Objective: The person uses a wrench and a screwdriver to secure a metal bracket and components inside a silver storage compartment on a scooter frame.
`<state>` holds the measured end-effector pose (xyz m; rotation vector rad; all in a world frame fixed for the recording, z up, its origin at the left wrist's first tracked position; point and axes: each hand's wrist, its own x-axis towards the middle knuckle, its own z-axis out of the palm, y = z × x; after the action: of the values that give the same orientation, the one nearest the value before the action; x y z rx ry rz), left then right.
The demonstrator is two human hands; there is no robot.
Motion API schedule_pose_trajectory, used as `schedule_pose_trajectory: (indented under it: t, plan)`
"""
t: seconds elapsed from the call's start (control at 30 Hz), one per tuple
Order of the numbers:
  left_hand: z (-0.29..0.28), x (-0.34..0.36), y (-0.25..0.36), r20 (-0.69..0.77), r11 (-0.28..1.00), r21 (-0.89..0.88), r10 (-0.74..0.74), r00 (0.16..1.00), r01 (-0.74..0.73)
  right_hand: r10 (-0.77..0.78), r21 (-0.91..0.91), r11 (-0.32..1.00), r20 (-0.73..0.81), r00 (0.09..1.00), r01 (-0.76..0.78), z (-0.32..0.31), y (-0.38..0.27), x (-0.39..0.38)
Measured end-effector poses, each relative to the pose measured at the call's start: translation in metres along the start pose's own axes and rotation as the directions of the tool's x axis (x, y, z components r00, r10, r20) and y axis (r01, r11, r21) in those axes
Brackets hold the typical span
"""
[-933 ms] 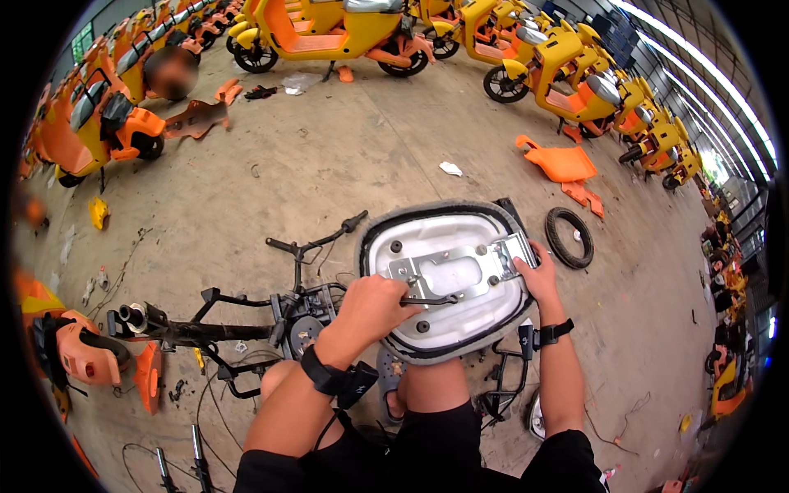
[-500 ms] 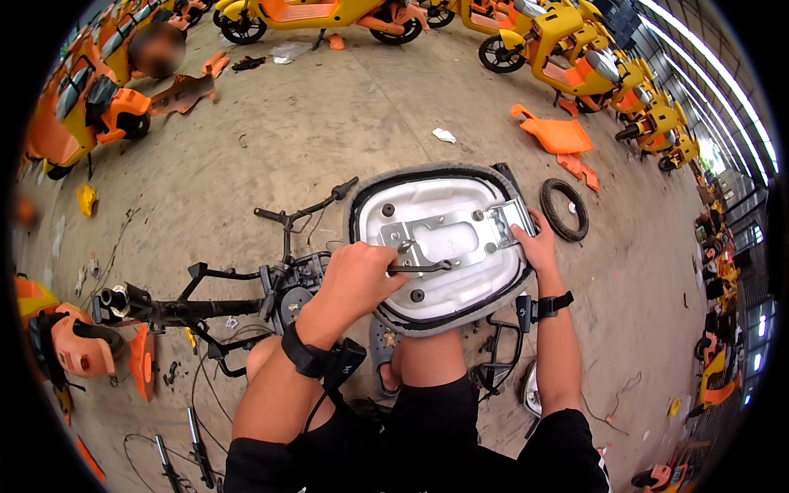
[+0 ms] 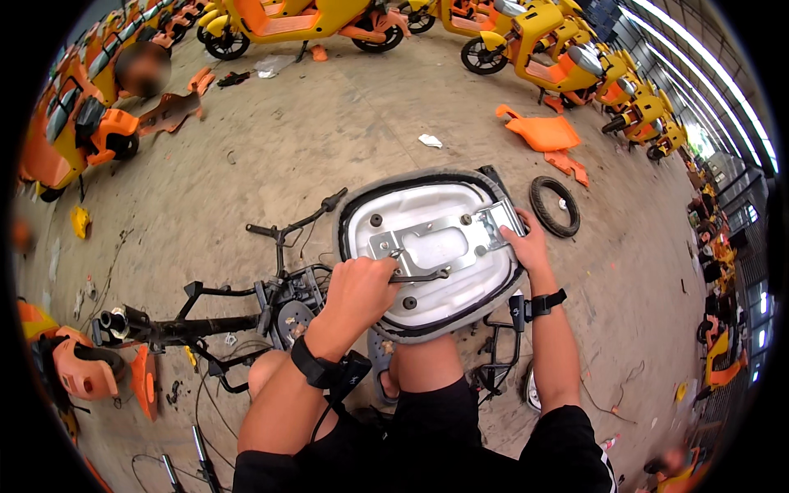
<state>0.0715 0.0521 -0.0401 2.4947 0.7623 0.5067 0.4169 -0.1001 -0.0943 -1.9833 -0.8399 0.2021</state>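
Observation:
A scooter seat (image 3: pixel 374 204) lies upside down across my lap, its white underside facing up inside a dark padded rim. A silver metal plate (image 3: pixel 477 257) is fixed along its middle, with a hinged bracket (image 3: pixel 496 217) at the right end. My left hand (image 3: pixel 362 289) is closed around a dark wrench (image 3: pixel 421 278), whose far end meets a bolt near the plate's lower edge. The part of the wrench inside my fist is hidden. My right hand (image 3: pixel 528 246) grips the seat's right end, thumb pressed on the bracket, fingers behind the rim.
A black scooter frame (image 3: pixel 205 324) with a handlebar (image 3: pixel 300 218) lies at left. Beyond the seat are a tyre (image 3: pixel 555 206) and orange body panels (image 3: pixel 542 131). Yellow scooters (image 3: pixel 288 20) stand at the back. Cables and shock absorbers (image 3: pixel 201 456) lie at lower left.
The view has shifted slightly. My left fist and the wrench have turned a little about the bolt, with the wrench's handle end tilting lower. My right hand keeps its grip on the seat.

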Motion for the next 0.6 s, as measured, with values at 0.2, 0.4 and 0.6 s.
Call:
schedule_pose_trajectory:
  t: [0.2, 0.4, 0.6]
  plan:
    - [-0.009, 0.0, 0.007, -0.024, 0.994, -0.11, -0.021, 0.999, 0.018, -0.024, 0.014, 1.0, -0.025, 0.999, 0.024, 0.004, 0.006, 0.0]
    - [-0.01, 0.001, 0.023, -0.028, 0.986, -0.145, 0.074, 0.997, -0.078, -0.082, -0.017, 0.997, -0.087, 0.993, 0.081, 0.005, 0.031, 0.006]
    - [0.009, 0.003, 0.038, 0.005, 0.972, -0.2, 0.128, 0.992, -0.125, -0.023, -0.006, 1.0, -0.057, 0.998, 0.023, 0.005, 0.01, 0.002]
